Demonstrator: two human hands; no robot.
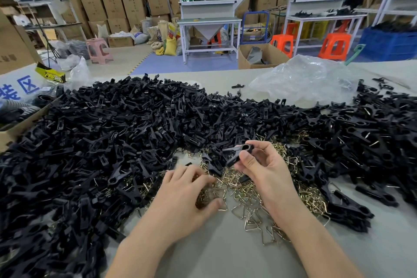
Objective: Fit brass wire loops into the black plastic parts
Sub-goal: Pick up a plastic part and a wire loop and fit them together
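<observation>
Brass loops [243, 189] are lying tangled under the left hand [187, 196], whose curled fingers are clawing into them while the right hand [264, 169] is pinching a black part [239, 153] just above, so it's risking lifting a snagged clump.

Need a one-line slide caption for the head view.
Right hand holds a black plastic part while left hand grasps brass wire loops.

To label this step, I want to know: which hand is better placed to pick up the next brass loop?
Left. The left hand lies on the brass wire loops, fingers curled over them; the right hand is occupied, gripping a black plastic part.
</observation>
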